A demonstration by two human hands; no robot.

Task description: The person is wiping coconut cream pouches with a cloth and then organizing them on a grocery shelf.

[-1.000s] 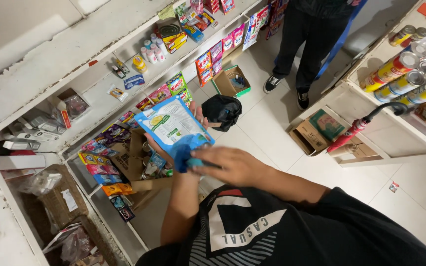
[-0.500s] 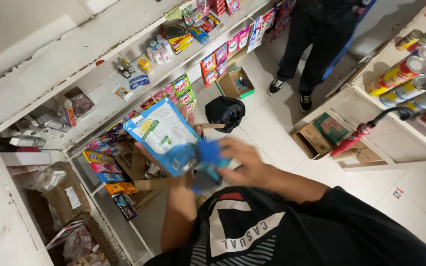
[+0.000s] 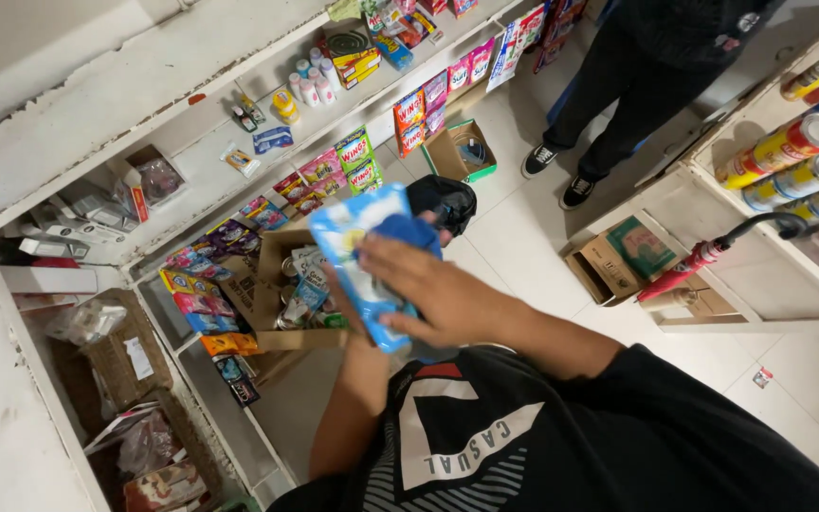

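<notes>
A flat, light-blue plastic pouch is held up in front of the person's chest, above an open brown cardboard box of small packets. The right hand lies across its face, pressing a blue cloth against the upper corner, fingers closed over both. The left hand's grip sits behind the pouch, mostly hidden, so I cannot tell how it closes. The pouch looks mid-wipe, not yet put down. Beyond the grip, white shelves crowd close; open tiled floor lies to its right.
</notes>
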